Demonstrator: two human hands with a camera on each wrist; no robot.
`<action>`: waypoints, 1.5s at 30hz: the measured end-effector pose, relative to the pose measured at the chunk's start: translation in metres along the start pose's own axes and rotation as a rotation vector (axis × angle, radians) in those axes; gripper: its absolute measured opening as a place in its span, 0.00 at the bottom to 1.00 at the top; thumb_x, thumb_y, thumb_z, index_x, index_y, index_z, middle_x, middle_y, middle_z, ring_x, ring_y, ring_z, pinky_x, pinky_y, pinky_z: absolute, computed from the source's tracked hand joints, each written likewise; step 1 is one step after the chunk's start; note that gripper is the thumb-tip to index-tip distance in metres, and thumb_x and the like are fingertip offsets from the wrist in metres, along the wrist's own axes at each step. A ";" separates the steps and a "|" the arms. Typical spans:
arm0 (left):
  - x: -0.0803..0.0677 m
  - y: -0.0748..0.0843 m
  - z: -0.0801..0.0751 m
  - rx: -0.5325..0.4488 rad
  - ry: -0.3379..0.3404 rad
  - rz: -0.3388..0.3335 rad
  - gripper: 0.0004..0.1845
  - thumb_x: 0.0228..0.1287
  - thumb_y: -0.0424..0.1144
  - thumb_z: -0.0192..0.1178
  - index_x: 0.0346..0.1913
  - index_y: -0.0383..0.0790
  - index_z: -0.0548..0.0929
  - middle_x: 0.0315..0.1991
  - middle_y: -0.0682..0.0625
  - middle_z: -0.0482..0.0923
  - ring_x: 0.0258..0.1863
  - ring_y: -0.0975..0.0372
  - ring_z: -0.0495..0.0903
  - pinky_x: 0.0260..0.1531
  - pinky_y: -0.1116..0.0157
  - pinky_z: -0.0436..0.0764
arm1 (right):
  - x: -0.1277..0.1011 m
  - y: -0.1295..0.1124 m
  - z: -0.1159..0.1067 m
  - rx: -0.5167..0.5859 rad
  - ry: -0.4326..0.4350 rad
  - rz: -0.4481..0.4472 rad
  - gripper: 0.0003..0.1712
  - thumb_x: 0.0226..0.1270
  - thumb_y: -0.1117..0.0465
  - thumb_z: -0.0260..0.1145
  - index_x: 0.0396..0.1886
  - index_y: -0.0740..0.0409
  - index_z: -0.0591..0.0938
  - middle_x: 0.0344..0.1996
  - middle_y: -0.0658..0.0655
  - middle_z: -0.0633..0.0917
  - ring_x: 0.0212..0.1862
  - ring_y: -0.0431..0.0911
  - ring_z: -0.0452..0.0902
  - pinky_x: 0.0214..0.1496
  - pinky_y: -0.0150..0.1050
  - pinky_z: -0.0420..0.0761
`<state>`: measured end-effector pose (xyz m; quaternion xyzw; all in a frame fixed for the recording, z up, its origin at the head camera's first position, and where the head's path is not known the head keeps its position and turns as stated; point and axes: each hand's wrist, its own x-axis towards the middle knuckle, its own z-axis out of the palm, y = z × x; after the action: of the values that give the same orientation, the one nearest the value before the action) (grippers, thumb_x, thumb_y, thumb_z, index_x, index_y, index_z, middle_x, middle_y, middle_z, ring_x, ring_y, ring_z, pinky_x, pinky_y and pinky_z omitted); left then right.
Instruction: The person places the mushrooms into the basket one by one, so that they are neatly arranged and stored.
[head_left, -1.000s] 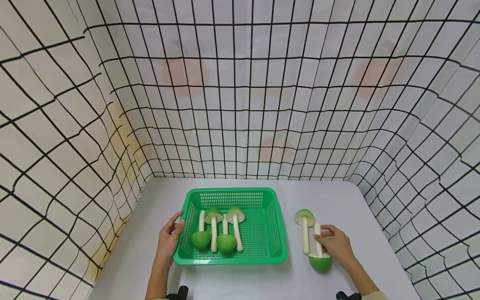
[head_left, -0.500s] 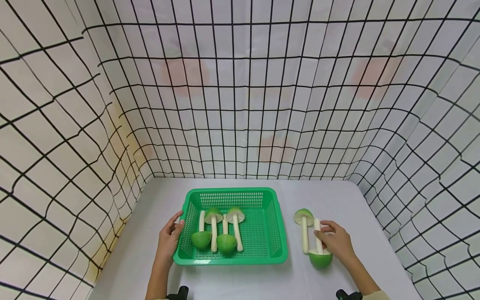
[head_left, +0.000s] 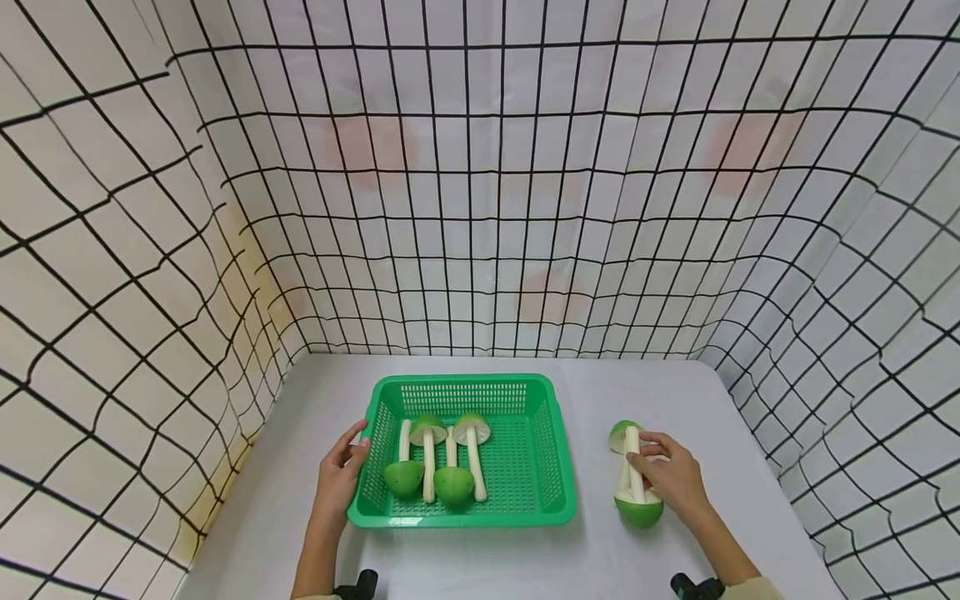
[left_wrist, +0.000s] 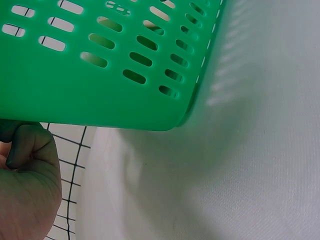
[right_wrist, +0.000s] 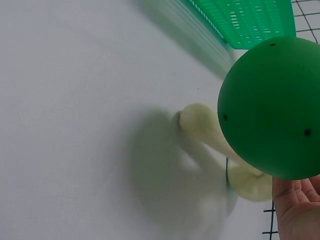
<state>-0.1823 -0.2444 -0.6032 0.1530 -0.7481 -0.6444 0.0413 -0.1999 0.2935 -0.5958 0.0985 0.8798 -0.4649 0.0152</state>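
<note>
My right hand (head_left: 675, 477) pinches a toy mushroom by its white stem (head_left: 633, 458), with its green cap (head_left: 639, 512) toward me. In the right wrist view, that dotted cap (right_wrist: 272, 110) looms large, raised over its shadow on the table. Behind it lies a second mushroom (head_left: 619, 435), partly hidden, its pale stem (right_wrist: 202, 122) on the cloth. My left hand (head_left: 341, 471) holds the left rim of a green plastic basket (head_left: 525, 521); in the left wrist view its curled fingers (left_wrist: 30, 145) sit at the rim. Several mushrooms lie side by side in the basket, caps alternating near and far.
A white cloth covers the table (head_left: 480, 558). Black wire grid panels (head_left: 480, 217) with pale fabric behind stand at the back and both sides. The right part of the basket floor (head_left: 513, 467) shows bare mesh.
The held mushroom has risen and shifted slightly left and away with my right hand, now overlapping the second mushroom in the head view. My left hand and the basket stay put.
</note>
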 end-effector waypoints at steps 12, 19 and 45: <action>0.003 0.000 -0.001 0.013 -0.010 0.006 0.26 0.77 0.56 0.57 0.73 0.57 0.74 0.43 0.46 0.74 0.40 0.59 0.73 0.35 0.67 0.78 | 0.005 -0.020 0.002 0.052 -0.007 -0.036 0.32 0.70 0.49 0.71 0.68 0.57 0.75 0.52 0.63 0.85 0.29 0.41 0.84 0.32 0.36 0.83; 0.001 0.000 -0.001 -0.001 -0.016 -0.014 0.26 0.76 0.57 0.57 0.73 0.60 0.73 0.44 0.45 0.74 0.40 0.59 0.74 0.35 0.67 0.79 | 0.005 -0.032 0.003 0.087 -0.016 -0.036 0.31 0.70 0.51 0.71 0.68 0.58 0.75 0.52 0.64 0.84 0.29 0.40 0.84 0.32 0.36 0.83; 0.002 -0.001 0.000 0.000 -0.013 -0.001 0.26 0.76 0.57 0.58 0.73 0.60 0.73 0.49 0.41 0.76 0.43 0.58 0.75 0.38 0.67 0.79 | 0.009 -0.076 0.018 0.264 -0.041 -0.116 0.30 0.69 0.56 0.73 0.67 0.59 0.76 0.47 0.61 0.83 0.31 0.40 0.86 0.35 0.37 0.86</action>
<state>-0.1836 -0.2453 -0.6039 0.1491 -0.7482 -0.6455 0.0361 -0.2235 0.2388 -0.5453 0.0391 0.8147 -0.5786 -0.0067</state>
